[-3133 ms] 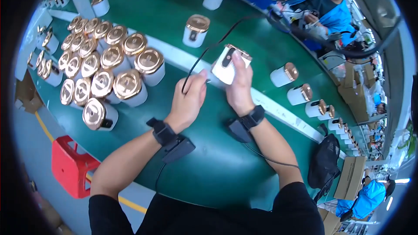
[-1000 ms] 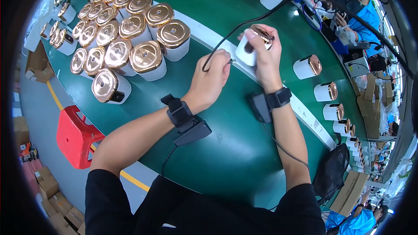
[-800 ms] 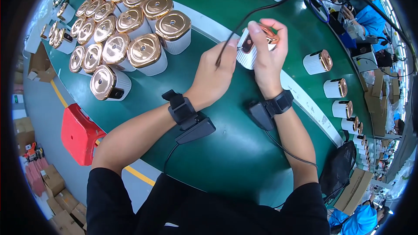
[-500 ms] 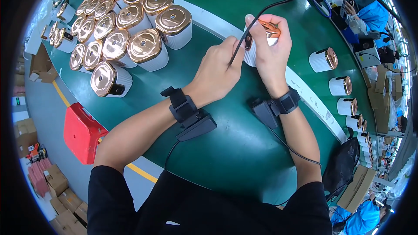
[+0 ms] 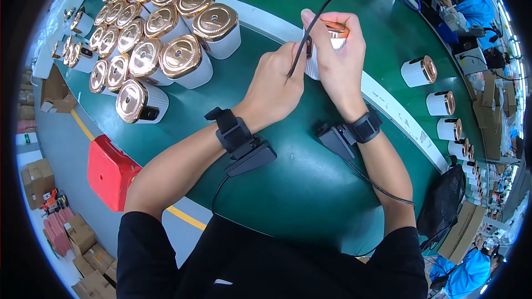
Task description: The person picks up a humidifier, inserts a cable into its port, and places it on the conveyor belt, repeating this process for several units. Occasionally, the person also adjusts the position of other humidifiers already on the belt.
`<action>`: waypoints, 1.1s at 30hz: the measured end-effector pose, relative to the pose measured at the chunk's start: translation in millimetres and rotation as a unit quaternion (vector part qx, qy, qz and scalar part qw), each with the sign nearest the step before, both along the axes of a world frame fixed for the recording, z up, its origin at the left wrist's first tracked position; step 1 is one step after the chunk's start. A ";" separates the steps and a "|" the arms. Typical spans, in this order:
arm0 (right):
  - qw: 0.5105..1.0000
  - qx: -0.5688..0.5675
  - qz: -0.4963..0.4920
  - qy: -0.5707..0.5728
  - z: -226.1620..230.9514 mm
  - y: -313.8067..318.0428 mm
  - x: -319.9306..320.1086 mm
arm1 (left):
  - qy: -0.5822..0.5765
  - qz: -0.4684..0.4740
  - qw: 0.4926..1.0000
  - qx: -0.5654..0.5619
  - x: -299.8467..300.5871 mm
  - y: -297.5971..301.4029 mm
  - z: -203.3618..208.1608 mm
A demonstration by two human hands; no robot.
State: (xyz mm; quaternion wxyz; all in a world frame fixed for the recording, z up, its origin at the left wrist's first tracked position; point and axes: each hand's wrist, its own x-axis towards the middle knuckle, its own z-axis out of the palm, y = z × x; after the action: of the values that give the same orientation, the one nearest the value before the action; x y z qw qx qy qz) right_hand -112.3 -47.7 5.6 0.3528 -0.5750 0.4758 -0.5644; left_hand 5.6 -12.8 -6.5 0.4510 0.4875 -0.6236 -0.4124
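Note:
A white ribbed container [image 5: 312,70] with a shiny copper-gold lid [image 5: 337,29] is tilted in my right hand [image 5: 339,69]. The fingers and thumb of that hand wrap round its upper part. My left hand [image 5: 274,80] is closed, with its fingertips up against the container's left side. Whatever those fingertips grip is hidden behind the hand. A dark panel on the container shows partly between the two hands. A black cable [image 5: 323,11] hangs across the view and over my left hand.
Many similar gold-lidded containers [image 5: 180,58] stand grouped at the left of the green table [image 5: 277,188]. More containers [image 5: 419,72] line up on the green surface beyond a white rail [image 5: 388,102]. A red stool [image 5: 111,174] and a black bag [image 5: 441,202] flank me; co-workers sit at far right.
The whole view has shifted slightly. Both hands stay round the same container, and the right fingers have moved a little over its lid.

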 end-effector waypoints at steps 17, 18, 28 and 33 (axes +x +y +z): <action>0.997 0.041 -0.037 0.049 18.7 15.1 6.7 | 0.018 -0.001 1.000 -0.016 1.3 1.8 -2.9; 0.997 0.057 -0.035 0.037 19.9 16.7 7.3 | 0.015 0.001 1.000 -0.024 0.9 1.9 -3.6; 0.986 -0.058 -0.074 0.136 14.5 9.3 -7.4 | 0.021 -0.005 0.999 -0.047 -3.8 1.2 -3.5; 0.933 -0.174 -0.204 0.239 17.9 -36.0 -85.7 | 0.059 0.069 0.996 -0.001 8.7 -8.3 -14.2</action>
State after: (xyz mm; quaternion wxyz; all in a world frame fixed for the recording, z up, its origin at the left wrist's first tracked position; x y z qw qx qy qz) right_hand -198.0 -83.7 23.5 0.0004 -0.6362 0.5471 -0.5440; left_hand 14.3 -21.1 -20.7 0.5148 0.5033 -0.5617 -0.4076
